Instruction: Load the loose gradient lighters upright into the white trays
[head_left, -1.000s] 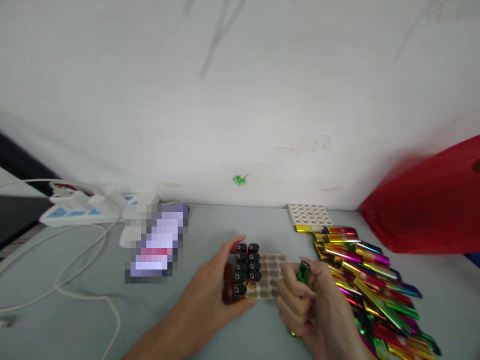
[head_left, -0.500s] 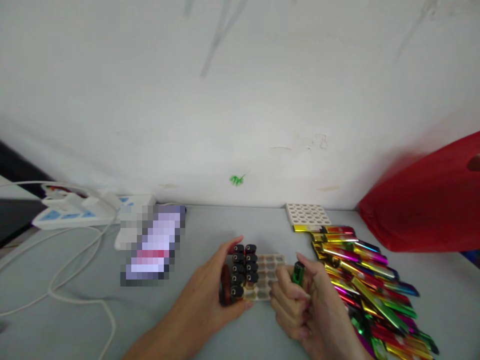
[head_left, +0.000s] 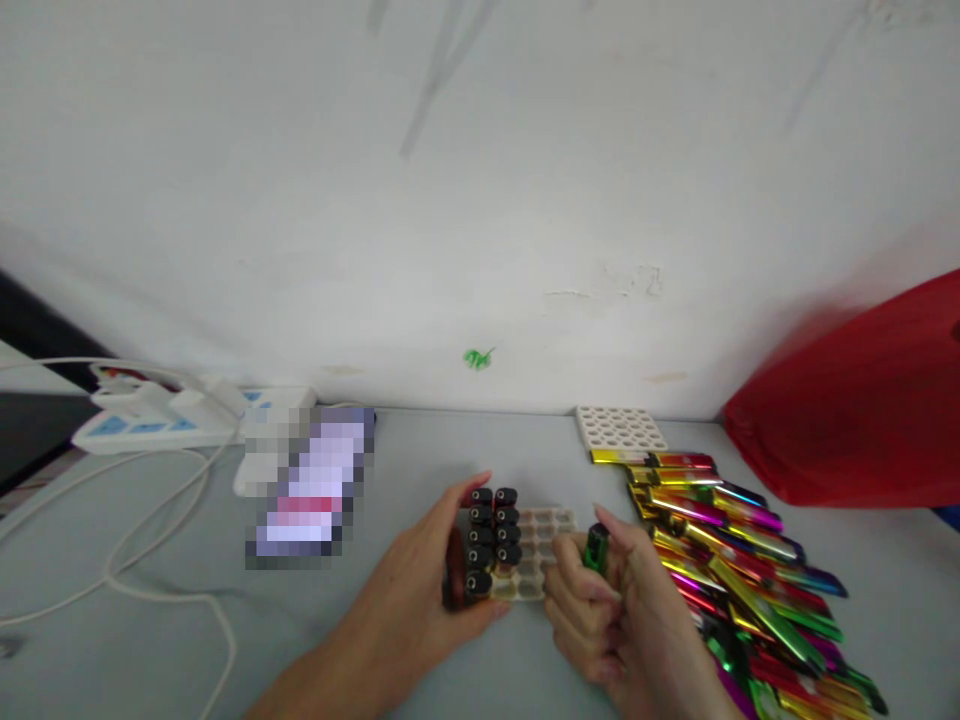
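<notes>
Green lighter (head_left: 595, 552), or what I take for a lighter, is in my right hand (head_left: 596, 615), fingers curled tight round its body, thumb reaching up just past its top. Only the dark end and a strip of green show above my fist; the lower part is hidden. Its long axis runs close to upright, dark end up, with a slight lean.

Just left of this grip lies the pale tray (head_left: 534, 598). My right knuckles overlap its right side in view, and I cannot tell whether they touch it. My left hand (head_left: 412, 575) clasps the opposite end, thumb on the near side, a finger on the far side. Beside that palm, 9 black tops (head_left: 480, 536) stand in 2 columns, 5 outer and 4 inner, roughly matching the green lighter's upright axis.

What counts, I judge, is the sideways relation: the uncovered pocket (head_left: 504, 590) ending the 4-top column sits left of the green lighter, nearer my left thumb, while the pockets between are closer to my right hand. Right of my right wrist, the pile (head_left: 750, 555) of shiny lighters lies flat, mostly crosswise.
</notes>
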